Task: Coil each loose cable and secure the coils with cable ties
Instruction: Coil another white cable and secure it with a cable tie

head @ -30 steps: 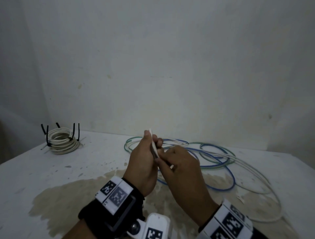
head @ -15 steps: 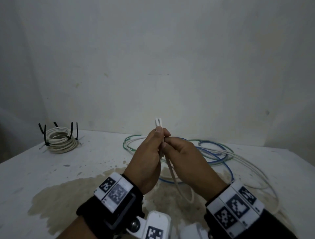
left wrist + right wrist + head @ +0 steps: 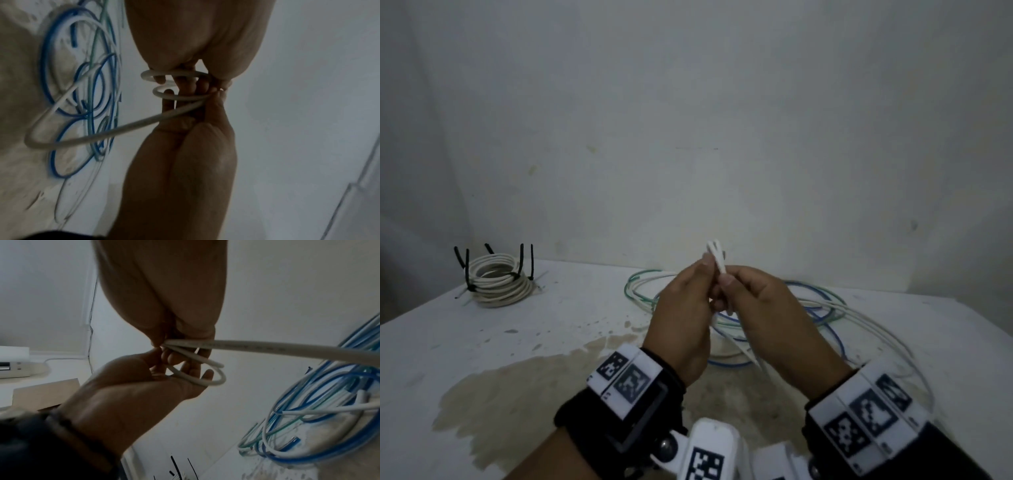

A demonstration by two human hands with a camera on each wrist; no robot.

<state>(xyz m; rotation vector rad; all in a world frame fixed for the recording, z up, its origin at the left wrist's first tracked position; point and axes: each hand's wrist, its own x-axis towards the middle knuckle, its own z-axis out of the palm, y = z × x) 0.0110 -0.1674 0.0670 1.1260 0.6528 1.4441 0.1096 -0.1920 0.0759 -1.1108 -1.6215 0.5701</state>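
Both hands meet above the table's middle and pinch a white cable (image 3: 717, 257), folded into small loops that stick up above the fingers. My left hand (image 3: 702, 274) grips the loops from the left and my right hand (image 3: 729, 282) pinches them from the right. The left wrist view shows two small loops (image 3: 176, 95) between the fingertips of both hands, with the cable's tail (image 3: 82, 138) sagging toward the table. In the right wrist view the cable (image 3: 267, 348) runs off to the right from the pinch. A finished white coil (image 3: 496, 281) with black ties stands at the far left.
Loose blue, green and white cables (image 3: 811, 308) lie tangled on the white table (image 3: 551, 342) behind and right of my hands. A brown stain (image 3: 517, 404) spreads over the near part. The wall rises right behind the table. A cardboard piece (image 3: 45, 394) sits off to the side.
My right hand has come up beside the left. One cable end stood above the fingers a second ago; now folded loops stick up there, tilted slightly right.
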